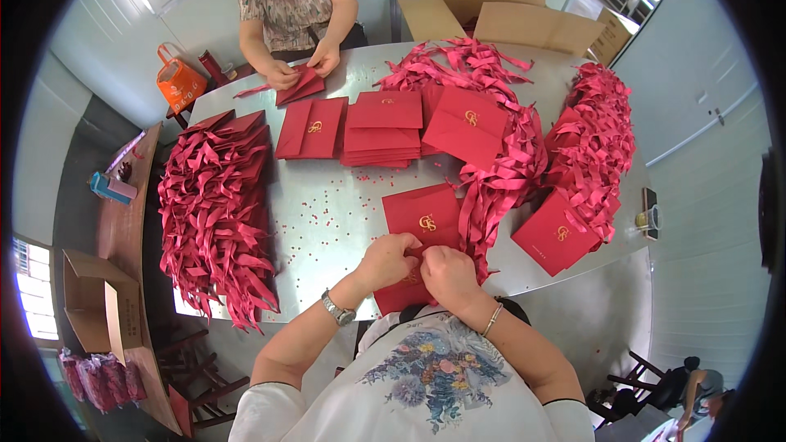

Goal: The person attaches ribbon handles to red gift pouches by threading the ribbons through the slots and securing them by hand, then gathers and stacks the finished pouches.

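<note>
A red paper bag (393, 298) with gold print lies flat at the table's near edge, in front of my body. My left hand (388, 260) is closed with its fingertips pinched at the bag's upper part. Close beside it, my right hand (449, 275) is curled into a fist over the bag's right side. Whether a ribbon runs between my fingers is hidden. Just beyond my hands is another red bag (422, 211) lying flat. Loose pink-red ribbons (483, 221) trail down the table right next to my right hand.
Piled bags with ribbon handles (214, 221) cover the table's left side; more beribboned bags (594, 155) line the right. Bag stacks (382, 135) stand mid-table, and tiny red dots (323, 217) are scattered nearby. Across, a co-worker's hands (304, 69) hold a bag. Open cartons (532, 26) stand behind.
</note>
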Action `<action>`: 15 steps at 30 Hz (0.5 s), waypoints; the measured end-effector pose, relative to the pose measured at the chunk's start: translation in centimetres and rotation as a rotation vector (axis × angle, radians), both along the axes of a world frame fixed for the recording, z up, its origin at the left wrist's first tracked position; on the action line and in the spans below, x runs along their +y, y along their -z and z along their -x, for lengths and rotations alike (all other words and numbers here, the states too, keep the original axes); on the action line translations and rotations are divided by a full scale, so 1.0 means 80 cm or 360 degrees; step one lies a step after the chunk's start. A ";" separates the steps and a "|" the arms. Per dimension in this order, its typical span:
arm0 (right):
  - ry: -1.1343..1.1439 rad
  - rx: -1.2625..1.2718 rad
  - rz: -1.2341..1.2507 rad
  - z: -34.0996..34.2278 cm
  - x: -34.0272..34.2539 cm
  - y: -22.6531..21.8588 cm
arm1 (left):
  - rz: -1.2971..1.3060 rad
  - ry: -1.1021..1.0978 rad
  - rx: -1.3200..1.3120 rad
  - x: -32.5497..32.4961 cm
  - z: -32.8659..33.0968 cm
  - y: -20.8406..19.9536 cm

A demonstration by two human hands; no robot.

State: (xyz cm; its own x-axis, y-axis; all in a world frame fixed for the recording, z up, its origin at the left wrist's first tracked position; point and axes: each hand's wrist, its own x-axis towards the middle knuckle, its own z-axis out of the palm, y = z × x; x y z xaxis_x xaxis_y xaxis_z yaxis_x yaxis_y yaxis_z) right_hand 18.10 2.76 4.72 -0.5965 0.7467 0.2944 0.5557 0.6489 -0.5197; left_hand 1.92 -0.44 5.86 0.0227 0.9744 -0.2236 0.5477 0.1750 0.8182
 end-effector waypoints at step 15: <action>0.0126 0.0436 0.0437 -0.003 -0.007 -0.004 | 0.0046 -0.0108 -0.0238 -0.007 0.014 0.017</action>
